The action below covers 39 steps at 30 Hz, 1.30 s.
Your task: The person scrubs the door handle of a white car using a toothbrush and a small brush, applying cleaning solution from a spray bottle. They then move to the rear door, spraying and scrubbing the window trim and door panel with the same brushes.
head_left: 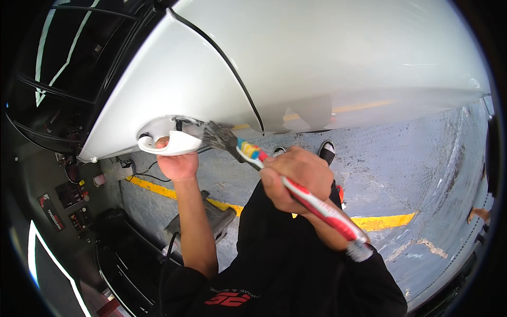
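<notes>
My left hand (179,165) is closed around the white door handle (182,143) of a light-coloured car, with fingers hooked behind it. In my right hand (300,177) is a detailing brush (217,136) with soft, wet-looking bristles and a dark neck. A red-and-white toothbrush (322,205) lies along it in the same fist, with blue, yellow and red bristles near the dark neck. My fingers hide part of both. The detailing brush's bristle tips reach the handle recess (179,120), at the right end of the handle. Whitish wet residue marks the recess.
The car's door panel (327,53) fills the upper part, with a dark gap beside the handle. Below lies a grey floor with yellow lines (383,222). A grey step stool (214,219) stands by my left forearm. Dark cables (150,171) lie on the floor.
</notes>
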Each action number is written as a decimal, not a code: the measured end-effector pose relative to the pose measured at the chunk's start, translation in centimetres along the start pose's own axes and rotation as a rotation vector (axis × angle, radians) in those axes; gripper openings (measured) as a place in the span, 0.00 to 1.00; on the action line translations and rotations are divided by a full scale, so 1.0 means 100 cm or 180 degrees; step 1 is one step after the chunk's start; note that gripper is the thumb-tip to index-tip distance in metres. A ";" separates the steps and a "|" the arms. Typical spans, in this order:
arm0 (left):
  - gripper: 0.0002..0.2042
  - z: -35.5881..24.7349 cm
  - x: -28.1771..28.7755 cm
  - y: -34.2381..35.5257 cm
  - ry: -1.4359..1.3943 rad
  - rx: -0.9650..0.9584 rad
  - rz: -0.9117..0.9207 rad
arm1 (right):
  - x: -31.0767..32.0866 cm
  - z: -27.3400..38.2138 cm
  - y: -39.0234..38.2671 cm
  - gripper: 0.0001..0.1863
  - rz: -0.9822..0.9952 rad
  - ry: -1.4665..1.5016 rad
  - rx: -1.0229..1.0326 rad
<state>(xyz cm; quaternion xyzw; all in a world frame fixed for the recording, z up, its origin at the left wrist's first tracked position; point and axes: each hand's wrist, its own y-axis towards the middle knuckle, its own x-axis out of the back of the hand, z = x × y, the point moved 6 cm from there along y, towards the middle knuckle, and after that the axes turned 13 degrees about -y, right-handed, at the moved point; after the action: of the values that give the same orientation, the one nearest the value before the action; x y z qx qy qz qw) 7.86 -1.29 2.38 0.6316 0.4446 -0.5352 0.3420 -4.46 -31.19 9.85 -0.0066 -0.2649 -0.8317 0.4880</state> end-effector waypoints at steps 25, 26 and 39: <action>0.12 -0.075 0.014 0.023 0.2248 -0.0114 0.0026 | -0.104 0.008 -0.096 0.14 -0.3020 0.0594 -0.0049; 0.16 -0.074 0.012 0.026 0.1686 0.0286 0.0174 | -0.096 0.008 -0.093 0.13 -0.3131 0.0588 -0.0107; 0.19 -0.008 -0.010 0.024 0.0742 0.1220 0.0771 | -0.148 0.018 -0.092 0.10 -0.3410 0.0657 -0.0136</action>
<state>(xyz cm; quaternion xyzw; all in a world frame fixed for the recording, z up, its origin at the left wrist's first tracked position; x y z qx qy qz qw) 10.35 -1.66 3.39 0.7910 0.2925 -0.4884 0.2241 -4.68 -14.91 3.40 0.2011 -0.1649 -0.9654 0.0193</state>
